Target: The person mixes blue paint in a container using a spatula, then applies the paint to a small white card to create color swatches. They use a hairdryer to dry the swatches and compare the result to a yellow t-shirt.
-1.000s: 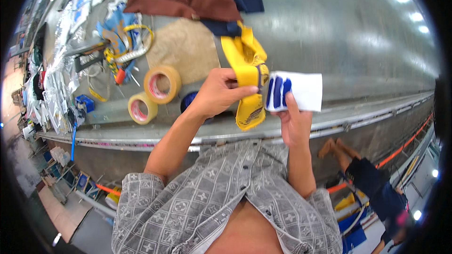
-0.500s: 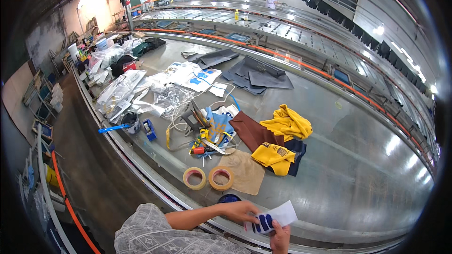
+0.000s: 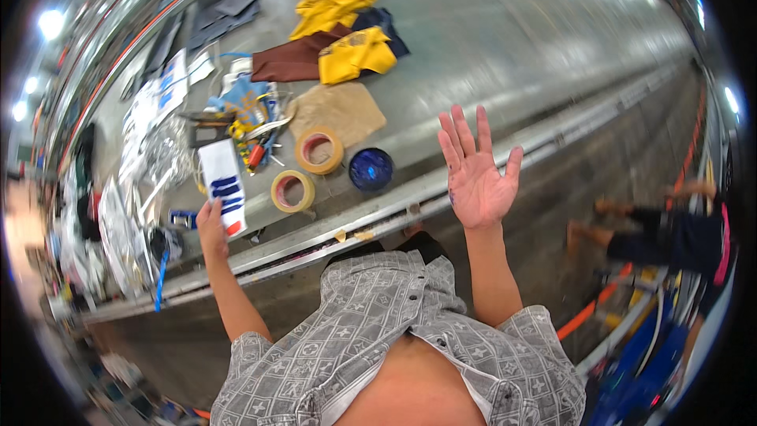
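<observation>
My left hand (image 3: 211, 229) pinches the lower edge of a white paper sheet (image 3: 218, 161) with dark blue bars and a red-orange patch near its bottom. The sheet is tilted over the table's near edge. Out to the right, my right hand (image 3: 479, 185) is raised, empty, with its fingers spread and the palm in view; small dark stains mark its side. Between the hands, on the metal table (image 3: 473, 39), lie two tape rolls (image 3: 337, 151) and a round, dark blue, shiny object (image 3: 371, 170). A flat brown piece (image 3: 347, 110) lies just beyond them.
Yellow cloth (image 3: 335, 8), maroon cloth (image 3: 288, 63) and navy cloth (image 3: 385, 24) lie farther back. Clear plastic bags (image 3: 122, 229) and a tub (image 3: 165, 243) with a blue-handled tool crowd the left. Another person (image 3: 666, 233) is at the right, beyond the aisle.
My right hand has let go of the sheet and moved away to the right, opening wide. The left hand keeps the sheet, now farther left. The view has turned and tilted down.
</observation>
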Tool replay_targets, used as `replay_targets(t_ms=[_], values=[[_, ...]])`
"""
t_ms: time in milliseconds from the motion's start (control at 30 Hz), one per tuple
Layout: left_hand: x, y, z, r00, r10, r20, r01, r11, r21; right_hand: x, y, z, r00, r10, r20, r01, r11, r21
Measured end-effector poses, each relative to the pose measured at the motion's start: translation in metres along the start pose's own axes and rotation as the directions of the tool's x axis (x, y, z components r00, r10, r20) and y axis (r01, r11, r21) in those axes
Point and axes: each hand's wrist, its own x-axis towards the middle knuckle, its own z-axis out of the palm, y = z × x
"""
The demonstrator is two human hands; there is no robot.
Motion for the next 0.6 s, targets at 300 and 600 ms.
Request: replay_targets(t_ms=[300,600], values=[[0.074,-0.025,-0.068,0.980,0.037,0.193,-0.164,0.699,0.696,-0.125,-0.013,0.022,0.915,-0.400,-0.055,0.398,0.916,-0.045],[-0.097,0.031,0.292,0.699,0.201,0.687,-0.173,0.979,-0.110,-0.240,-0.006,0.012,0.727,-0.687,0.011,0.673,0.708,-0.215]])
